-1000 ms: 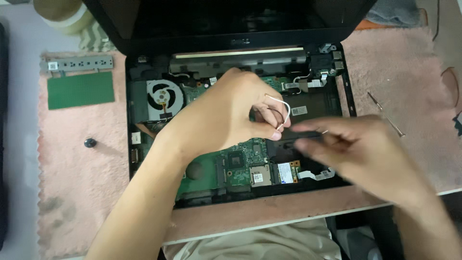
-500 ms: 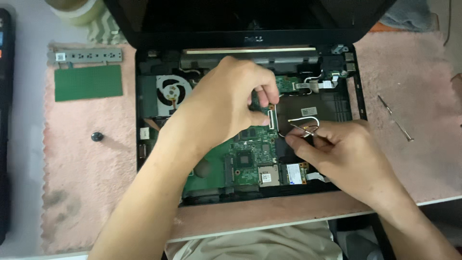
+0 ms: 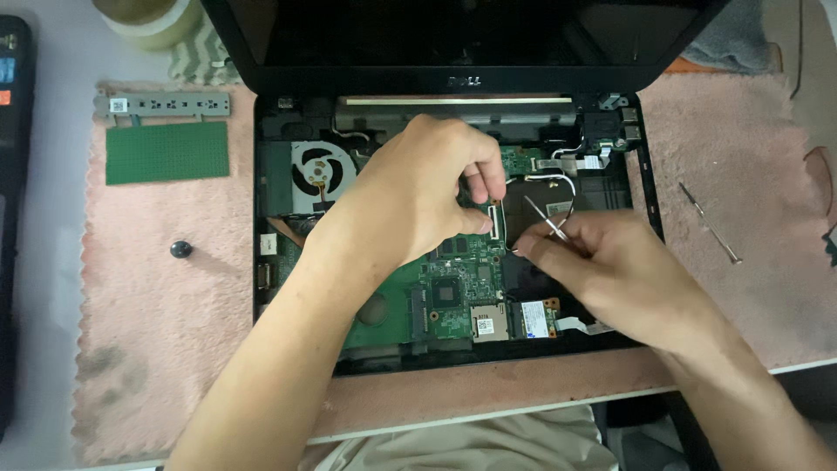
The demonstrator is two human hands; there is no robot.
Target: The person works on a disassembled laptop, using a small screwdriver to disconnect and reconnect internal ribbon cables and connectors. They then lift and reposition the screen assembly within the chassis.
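Note:
An opened black laptop [image 3: 647, 201] lies on a pink mat, its green motherboard [image 3: 453, 292] and cooling fan [image 3: 321, 174] exposed. My left hand [image 3: 418, 196] reaches in from below, thumb and forefinger pinched on a small dark part just above a white connector strip [image 3: 497, 220]. My right hand [image 3: 610, 262] rests over the right half of the base and grips thin metal tweezers [image 3: 545, 218], tips pointing up-left toward the connector. Black and white wires [image 3: 562, 179] loop just beyond the tweezers. What the left fingers pinch is mostly hidden.
On the pink mat [image 3: 174, 349] to the left lie a green circuit panel [image 3: 166, 153], a grey metal bracket [image 3: 161, 105] and a small black round cap [image 3: 180, 249]. A thin metal tool [image 3: 711, 225] lies right of the laptop. A tape roll [image 3: 148, 17] stands at the back left.
My right hand has moved left and up toward the connector with the tweezers. My left hand's fingers have shifted down to the connector strip. The camera has drifted slightly.

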